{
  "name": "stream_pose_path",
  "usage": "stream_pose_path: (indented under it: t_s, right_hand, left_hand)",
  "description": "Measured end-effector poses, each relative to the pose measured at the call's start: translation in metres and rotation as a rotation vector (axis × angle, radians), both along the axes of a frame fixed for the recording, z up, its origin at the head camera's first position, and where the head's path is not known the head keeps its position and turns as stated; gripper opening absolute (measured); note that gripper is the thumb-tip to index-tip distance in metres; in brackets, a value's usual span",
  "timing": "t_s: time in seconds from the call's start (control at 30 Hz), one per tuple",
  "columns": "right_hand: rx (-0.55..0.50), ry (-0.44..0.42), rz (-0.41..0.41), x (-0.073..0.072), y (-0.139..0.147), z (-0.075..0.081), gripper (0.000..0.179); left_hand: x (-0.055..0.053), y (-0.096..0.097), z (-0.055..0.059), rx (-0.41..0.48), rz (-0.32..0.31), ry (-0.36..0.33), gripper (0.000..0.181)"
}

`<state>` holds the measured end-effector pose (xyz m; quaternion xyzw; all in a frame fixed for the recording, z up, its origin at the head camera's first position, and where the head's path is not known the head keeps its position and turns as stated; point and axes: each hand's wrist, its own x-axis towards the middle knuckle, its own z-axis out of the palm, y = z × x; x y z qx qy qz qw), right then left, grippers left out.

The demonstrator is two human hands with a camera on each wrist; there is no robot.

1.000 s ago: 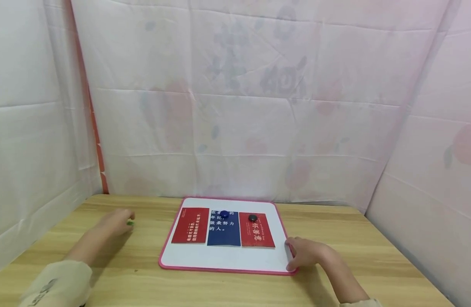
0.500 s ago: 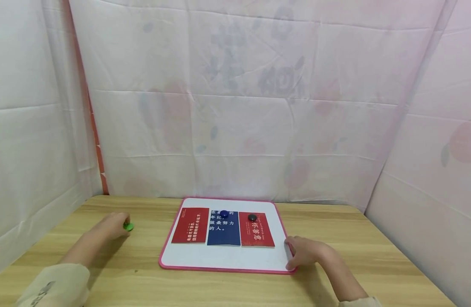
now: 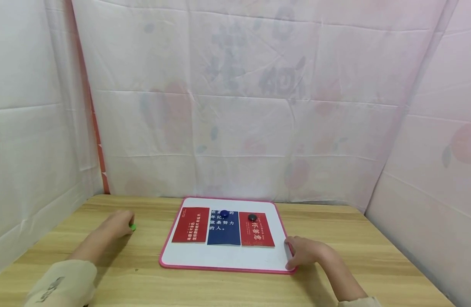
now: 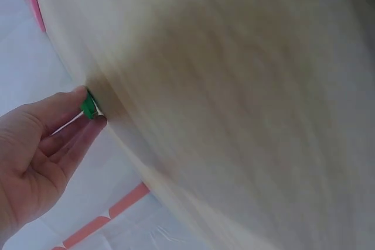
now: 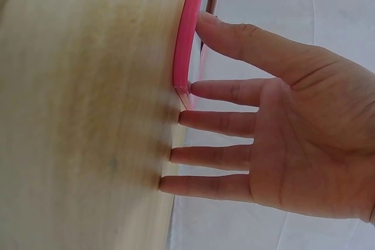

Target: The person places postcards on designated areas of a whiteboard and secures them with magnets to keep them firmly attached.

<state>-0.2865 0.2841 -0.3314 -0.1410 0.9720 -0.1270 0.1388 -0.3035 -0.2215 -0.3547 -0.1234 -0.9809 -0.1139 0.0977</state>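
On the left part of the table, my left hand (image 3: 118,224) pinches a small green round magnet (image 4: 89,107) between thumb and fingertips, just over the wood. My right hand (image 3: 306,250) rests at the right edge of a pink-rimmed whiteboard (image 3: 220,259). In the right wrist view its thumb lies on the rim, and its other fingers reach straight down to the board's corner and the tabletop. Three cards lie on the board: a red card (image 3: 191,225) at left, a blue card (image 3: 223,235) in the middle and another red card (image 3: 257,236) at right.
A dark blue round magnet (image 3: 224,214) sits on the blue card's top part, and a black round magnet (image 3: 252,217) on the right red card. Pale printed sheets (image 3: 239,128) hang behind and at both sides of the wooden table (image 3: 204,290).
In my left fingers the green magnet has turned, from showing its flat face half a second ago to a thin sliver now. The right hand and the whiteboard stay put.
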Motion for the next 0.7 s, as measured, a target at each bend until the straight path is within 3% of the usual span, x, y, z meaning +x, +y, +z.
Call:
stream_pose_path:
  t_s: [0.2,0.33,0.6,0.7]
  right_hand:
    - [0.011,-0.009,-0.010,-0.001,0.001,0.000,0.064]
    - [0.007,-0.005,-0.007,0.000,0.001,0.001,0.064]
    - [-0.010,0.034,0.014,0.002,0.001,0.000,0.060]
    - [-0.007,0.025,0.011,0.001,0.001,-0.001,0.060]
  left_hand:
    - [-0.008,0.009,0.003,0.062,-0.008,-0.015,0.023]
    - [-0.017,0.015,0.004,0.082,-0.048,0.031,0.022]
    - [-0.022,0.042,0.017,0.075,0.011,-0.033,0.019]
    - [-0.026,0.048,0.019,0.088,-0.010,-0.014,0.021]
